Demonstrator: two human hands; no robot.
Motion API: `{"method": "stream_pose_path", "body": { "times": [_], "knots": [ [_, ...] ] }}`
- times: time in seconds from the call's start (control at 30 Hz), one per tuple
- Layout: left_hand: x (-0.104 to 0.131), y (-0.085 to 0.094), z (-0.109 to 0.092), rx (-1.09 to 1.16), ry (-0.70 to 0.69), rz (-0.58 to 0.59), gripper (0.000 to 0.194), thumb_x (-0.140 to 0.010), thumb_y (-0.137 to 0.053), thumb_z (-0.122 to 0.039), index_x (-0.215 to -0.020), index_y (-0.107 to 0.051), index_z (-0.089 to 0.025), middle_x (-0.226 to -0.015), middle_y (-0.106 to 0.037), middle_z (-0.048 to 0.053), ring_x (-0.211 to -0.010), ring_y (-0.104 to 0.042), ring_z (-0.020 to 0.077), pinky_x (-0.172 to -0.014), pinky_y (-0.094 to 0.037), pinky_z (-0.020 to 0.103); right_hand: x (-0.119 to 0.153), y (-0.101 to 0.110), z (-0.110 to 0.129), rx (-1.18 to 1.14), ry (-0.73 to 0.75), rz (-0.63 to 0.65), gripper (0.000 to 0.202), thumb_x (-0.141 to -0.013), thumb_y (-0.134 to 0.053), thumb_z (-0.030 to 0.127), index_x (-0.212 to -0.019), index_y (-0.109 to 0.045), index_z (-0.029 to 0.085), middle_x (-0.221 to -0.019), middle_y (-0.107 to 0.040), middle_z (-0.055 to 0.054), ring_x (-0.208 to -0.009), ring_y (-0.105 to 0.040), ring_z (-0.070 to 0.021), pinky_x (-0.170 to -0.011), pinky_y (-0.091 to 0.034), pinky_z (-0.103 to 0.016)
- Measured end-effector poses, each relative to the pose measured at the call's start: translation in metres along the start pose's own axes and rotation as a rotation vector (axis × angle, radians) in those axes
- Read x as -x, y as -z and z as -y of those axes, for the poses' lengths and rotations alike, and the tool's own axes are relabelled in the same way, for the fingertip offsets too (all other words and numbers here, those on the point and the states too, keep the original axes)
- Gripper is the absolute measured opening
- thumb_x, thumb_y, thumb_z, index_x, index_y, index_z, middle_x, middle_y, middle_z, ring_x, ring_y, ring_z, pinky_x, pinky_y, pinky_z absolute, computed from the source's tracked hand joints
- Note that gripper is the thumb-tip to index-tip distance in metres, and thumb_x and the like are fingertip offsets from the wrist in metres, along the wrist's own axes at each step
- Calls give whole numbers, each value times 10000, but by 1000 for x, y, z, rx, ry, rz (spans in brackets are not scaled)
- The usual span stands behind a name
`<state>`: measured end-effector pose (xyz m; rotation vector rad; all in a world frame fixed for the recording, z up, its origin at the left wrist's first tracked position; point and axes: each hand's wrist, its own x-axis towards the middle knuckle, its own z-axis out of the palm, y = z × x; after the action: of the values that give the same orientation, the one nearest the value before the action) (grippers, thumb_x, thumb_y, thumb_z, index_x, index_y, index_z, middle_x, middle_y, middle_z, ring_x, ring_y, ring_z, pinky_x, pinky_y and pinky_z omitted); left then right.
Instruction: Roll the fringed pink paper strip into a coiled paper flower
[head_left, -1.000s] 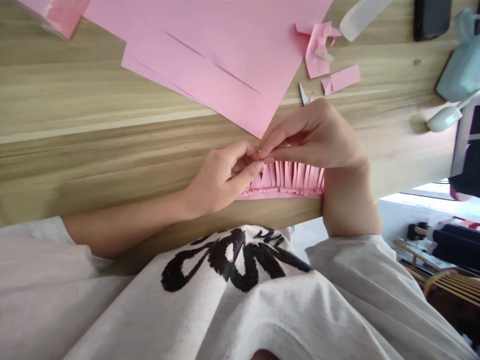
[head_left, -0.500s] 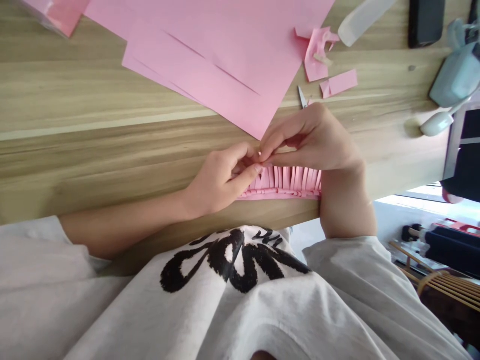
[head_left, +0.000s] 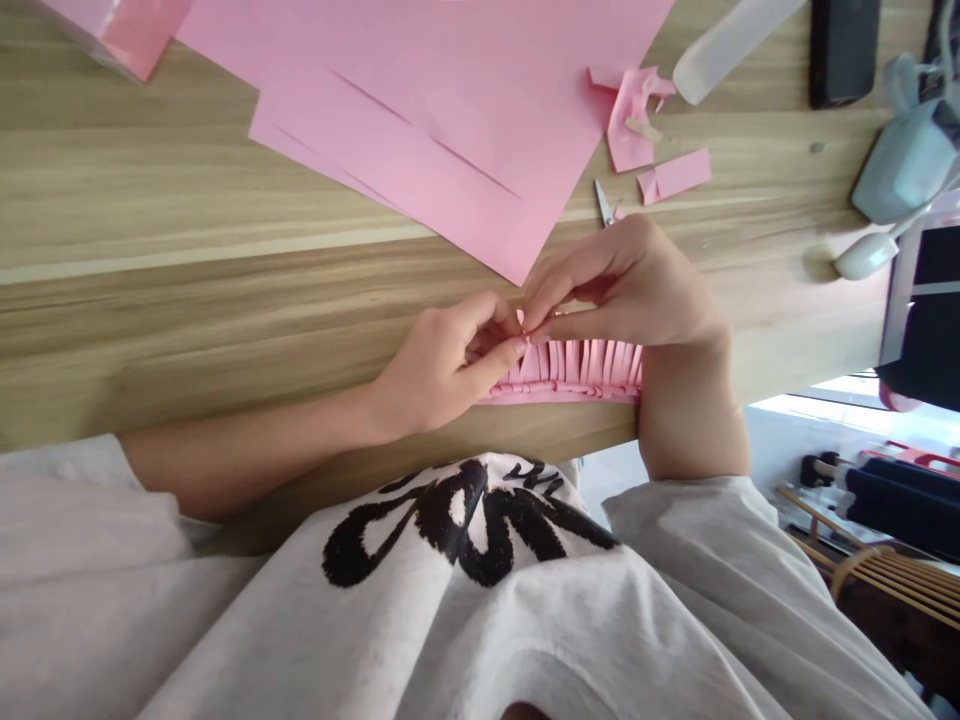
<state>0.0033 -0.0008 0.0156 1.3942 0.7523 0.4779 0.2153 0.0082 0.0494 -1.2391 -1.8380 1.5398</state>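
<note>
A fringed pink paper strip (head_left: 574,370) lies along the near edge of the wooden table, its many narrow cuts pointing away from me and a curled band along its near side. My left hand (head_left: 454,365) is closed on the strip's left part, thumb and forefinger pinching at the fringe. Thumb and fingertips of my right hand (head_left: 622,285) pinch a fringe end right beside the left fingertips. The pinched bit is small and mostly covered by the fingers. Beyond the right knuckles shows a scissors blade (head_left: 603,203); the rest of the scissors is hidden.
Large pink paper sheets (head_left: 420,120) cover the far middle of the table (head_left: 150,200). Pink scraps (head_left: 634,120) and a small pink rectangle (head_left: 675,176) lie to their right. Farther right are a translucent strip (head_left: 731,50), a black phone-like object (head_left: 844,50) and a pale blue-grey device (head_left: 904,160).
Both hands stay pinched together over the strip, with the fingertips shifting slightly. A small pink fringe tip now shows between them. The whole view has shifted a little.
</note>
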Motion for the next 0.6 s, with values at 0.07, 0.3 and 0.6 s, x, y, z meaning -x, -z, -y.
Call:
{"method": "stream_pose_path", "body": {
  "times": [0.07, 0.3, 0.6],
  "knots": [
    [-1, 1, 0, -8, -11, -3, 35, -892, -617, -162, -887, -583, -164, -772, -659, -17, -613, -609, 67, -496, -468, 154, 0, 0, 1, -6, 1, 6, 18, -777, -775, 250, -767, -761, 254, -788, -775, -12, -756, -721, -172, -624, -579, -308],
    [-1, 1, 1, -35, -31, -22, 44, -886, -621, -172, -873, -580, -166, -775, -665, -20, -643, -626, 77, -534, -485, 164, -1, 0, 5, -54, 1, 51, 15, -792, -765, 261, -778, -760, 263, -841, -778, -22, -780, -725, -180, -648, -585, -321],
    [1, 2, 0, -43, -9, -13, 60, -885, -617, -184, -856, -565, -173, -751, -665, -24, -635, -634, 80, -533, -483, 169, 0, -3, 2, -5, -13, 32, 24, -787, -769, 268, -772, -755, 255, -765, -762, -5, -732, -706, -165, -616, -568, -310]
  ]
}}
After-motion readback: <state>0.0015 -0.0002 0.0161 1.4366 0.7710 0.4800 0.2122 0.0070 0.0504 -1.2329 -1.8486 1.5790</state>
